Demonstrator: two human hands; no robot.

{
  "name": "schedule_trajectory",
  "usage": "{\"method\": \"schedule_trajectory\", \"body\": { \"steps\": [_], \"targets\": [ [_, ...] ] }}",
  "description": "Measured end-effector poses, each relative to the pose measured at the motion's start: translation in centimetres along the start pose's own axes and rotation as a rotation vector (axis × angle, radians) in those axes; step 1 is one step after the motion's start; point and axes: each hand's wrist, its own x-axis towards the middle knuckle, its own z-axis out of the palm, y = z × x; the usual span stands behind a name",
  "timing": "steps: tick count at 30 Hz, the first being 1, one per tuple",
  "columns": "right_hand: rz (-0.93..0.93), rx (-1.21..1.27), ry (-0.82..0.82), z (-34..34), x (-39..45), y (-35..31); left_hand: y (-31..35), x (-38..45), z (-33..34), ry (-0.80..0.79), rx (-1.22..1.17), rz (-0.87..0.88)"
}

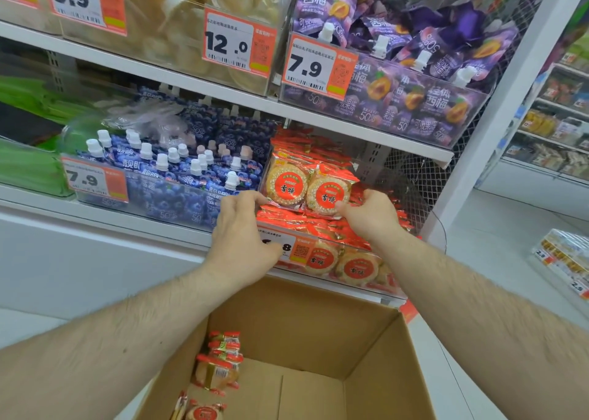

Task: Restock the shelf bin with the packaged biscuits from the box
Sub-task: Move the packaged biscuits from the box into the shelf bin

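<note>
Head view, only one I have. My left hand [242,225] and right hand [369,217] sit mid-frame at the shelf bin [366,279], fingers curled, each pinching a side of the two biscuit packs [307,190] standing on the red pile.

Step, as I judge it: seating this pair in the bin. Next move calls for letting go, then reaching down into the box [376,340] at the bottom of the frame for the remaining packs [220,368] along its left wall.

Fingertips hidden behind the wrappers. Price tag [296,249] partly covered by my left hand. Box front edge cut off.
</note>
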Motion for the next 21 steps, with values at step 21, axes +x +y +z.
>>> {"method": "schedule_trajectory", "body": {
  "steps": [21],
  "targets": [
    [0.308,0.130,-0.787,30.9,-15.6,16.5,-10.4,-1.4,1.5,-0.760,0.372,-0.317]
  ]
}}
